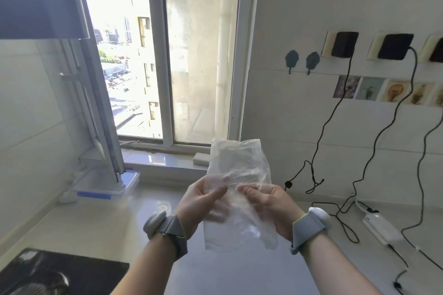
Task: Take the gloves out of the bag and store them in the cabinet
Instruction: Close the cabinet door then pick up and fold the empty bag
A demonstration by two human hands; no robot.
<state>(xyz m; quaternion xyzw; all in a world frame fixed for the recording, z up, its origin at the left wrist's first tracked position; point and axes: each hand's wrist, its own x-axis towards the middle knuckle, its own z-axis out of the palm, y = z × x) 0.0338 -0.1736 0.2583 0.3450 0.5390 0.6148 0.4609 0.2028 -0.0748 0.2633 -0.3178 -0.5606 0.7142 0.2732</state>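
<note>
Head view: you are holding the clear bag [236,189] upright above the countertop [115,227], well in from its edges.
Left hand [201,201]: fingers are pinching the film's left side.
Right hand [271,206]: fingers are pinching its right side.
Handling: probably light, limp, slippery; you should be gripping near the bag's opening; which end that is I cannot tell.
Gloves: not distinguishable inside.
Nearby: cables [335,208] and a power strip [381,227] are lying near the countertop's right edge, not obstructing.

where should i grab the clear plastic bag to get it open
Grip the plastic bag at its top edge, coming from above. It stands upright between the left hand and right hand, which pinch its middle; the top edge is free. Whether that end opens, I cannot tell.
</note>
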